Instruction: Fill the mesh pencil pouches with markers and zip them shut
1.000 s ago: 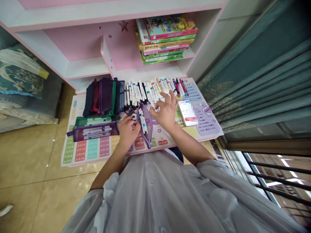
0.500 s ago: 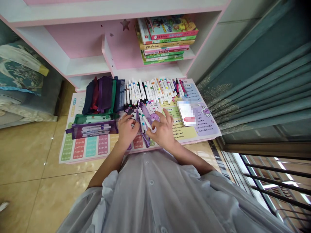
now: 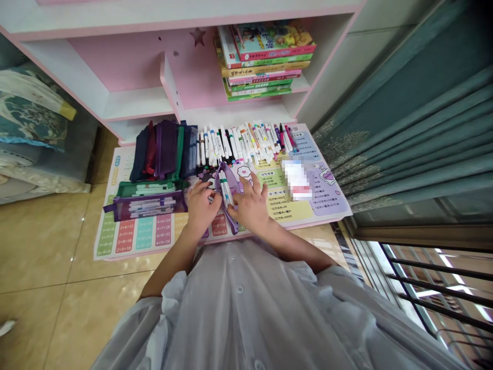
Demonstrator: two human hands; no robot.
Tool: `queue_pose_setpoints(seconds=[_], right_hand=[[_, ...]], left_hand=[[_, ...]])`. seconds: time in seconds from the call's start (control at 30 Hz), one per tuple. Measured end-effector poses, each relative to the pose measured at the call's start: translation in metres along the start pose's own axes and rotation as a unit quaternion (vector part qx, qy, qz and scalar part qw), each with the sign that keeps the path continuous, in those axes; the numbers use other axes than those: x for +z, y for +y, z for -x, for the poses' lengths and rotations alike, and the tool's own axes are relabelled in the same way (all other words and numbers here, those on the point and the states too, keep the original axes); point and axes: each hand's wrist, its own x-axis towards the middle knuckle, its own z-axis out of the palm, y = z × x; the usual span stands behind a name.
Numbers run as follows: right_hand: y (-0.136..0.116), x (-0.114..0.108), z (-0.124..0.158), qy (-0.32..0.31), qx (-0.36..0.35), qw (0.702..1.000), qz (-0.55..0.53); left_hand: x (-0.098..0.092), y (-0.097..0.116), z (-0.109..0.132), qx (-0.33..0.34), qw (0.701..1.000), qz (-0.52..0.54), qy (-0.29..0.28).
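Observation:
A narrow purple pencil case lies unzipped on the desk in front of me, with white markers with teal bands inside it. My left hand pinches the case's left edge between thumb and forefinger. At the opening's right side, my right hand has thumb and forefinger closed on the lower end of a marker, mostly covered by the fingers; its other fingers are raised. Beyond the case runs a long row of loose markers with variously coloured caps.
Filled mesh cases, one green and one purple, lie to the left. Behind them are folded cases. A phone with a blurred screen rests at right. Stacked books stand on the pink-and-white shelf.
My right hand has moved a little left and in over the case. The marker it held slanting at the opening now lies lower, in line with the others. My left hand stays put.

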Motion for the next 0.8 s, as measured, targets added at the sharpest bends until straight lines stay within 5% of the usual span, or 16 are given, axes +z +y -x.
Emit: queue_pose_setpoints(seconds=[0.37, 0.67, 0.8], right_hand=[[0.0, -0.006, -0.011, -0.112, 0.013, 0.994, 0.014], [0.037, -0.001, -0.065, 0.115, 0.064, 0.991, -0.03], [0.056, 0.014, -0.105, 0.132, 0.084, 0.988, -0.007]], left_hand=[[0.0, -0.001, 0.0, -0.003, 1.0, -0.002, -0.004], [0.0, -0.001, 0.0, -0.005, 1.0, 0.004, -0.004], [0.001, -0.002, 0.0, -0.006, 1.0, 0.002, -0.001]])
